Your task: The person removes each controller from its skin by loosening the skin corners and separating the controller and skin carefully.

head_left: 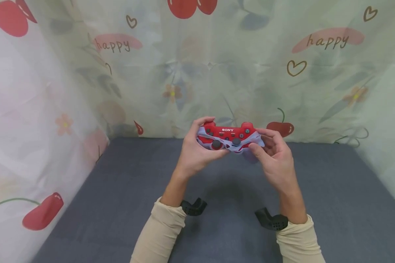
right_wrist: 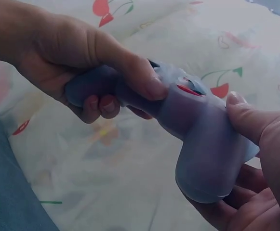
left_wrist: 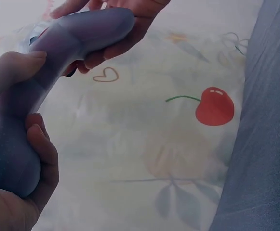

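Evidently the left hand (head_left: 195,153), at eight o'clock to the red controller (head_left: 230,130), curls round its covered grip. Rightward comes the controller itself, held above the table (head_left: 230,230), slightly toward three o'clock of the head view's centre, its pale purple sleeve (right_wrist: 207,154) crossing the face askew (one thumbstick pokes out beside the strip). At four o'clock, the right hand (head_left: 278,160) pinches the sleeve's edge between thumb and fingers. Tugging hard there might tear that thin strip; a loosened left grip could drop everything.
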A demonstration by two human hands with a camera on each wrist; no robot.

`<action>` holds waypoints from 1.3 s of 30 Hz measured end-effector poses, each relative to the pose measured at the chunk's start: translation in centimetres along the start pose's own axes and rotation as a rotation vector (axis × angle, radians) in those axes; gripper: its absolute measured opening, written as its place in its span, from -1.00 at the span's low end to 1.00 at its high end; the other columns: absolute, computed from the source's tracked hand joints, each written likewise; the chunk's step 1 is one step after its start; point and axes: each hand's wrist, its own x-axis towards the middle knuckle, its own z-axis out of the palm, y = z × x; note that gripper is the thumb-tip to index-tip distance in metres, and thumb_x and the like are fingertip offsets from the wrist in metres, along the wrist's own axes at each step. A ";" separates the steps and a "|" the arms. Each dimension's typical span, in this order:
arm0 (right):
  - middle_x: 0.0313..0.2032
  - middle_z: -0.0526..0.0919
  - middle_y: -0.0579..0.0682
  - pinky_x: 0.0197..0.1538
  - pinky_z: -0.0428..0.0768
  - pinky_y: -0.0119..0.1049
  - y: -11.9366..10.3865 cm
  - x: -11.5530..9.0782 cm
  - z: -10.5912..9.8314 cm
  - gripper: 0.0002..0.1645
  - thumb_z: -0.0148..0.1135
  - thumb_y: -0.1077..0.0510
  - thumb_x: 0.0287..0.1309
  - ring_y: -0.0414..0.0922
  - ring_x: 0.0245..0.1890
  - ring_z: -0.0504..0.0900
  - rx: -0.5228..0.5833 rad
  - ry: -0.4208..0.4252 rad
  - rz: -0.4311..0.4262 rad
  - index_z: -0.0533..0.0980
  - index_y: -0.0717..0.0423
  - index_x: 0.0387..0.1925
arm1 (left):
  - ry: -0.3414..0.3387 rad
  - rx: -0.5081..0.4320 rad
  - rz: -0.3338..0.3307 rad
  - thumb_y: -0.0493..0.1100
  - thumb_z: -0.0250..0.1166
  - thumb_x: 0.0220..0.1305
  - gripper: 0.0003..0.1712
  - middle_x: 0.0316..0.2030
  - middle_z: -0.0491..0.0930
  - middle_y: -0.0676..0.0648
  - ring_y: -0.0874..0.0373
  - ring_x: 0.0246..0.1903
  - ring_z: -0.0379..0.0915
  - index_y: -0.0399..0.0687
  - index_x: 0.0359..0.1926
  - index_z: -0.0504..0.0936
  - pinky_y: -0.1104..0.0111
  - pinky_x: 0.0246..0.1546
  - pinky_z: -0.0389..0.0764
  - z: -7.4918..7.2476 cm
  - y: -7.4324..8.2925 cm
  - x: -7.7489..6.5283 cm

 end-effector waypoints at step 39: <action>-0.09 0.51 -0.13 -0.10 0.60 -0.56 0.9 0.0 -2.6 -0.77 0.18 0.33 0.39 -0.32 -0.12 0.60 0.144 -0.218 0.053 0.39 0.10 -0.01 | -0.066 -0.114 -0.184 -0.33 0.57 0.04 -0.10 0.11 0.51 -0.06 0.00 0.01 0.60 0.35 0.32 0.39 0.24 -0.13 0.77 -0.2 0.1 0.3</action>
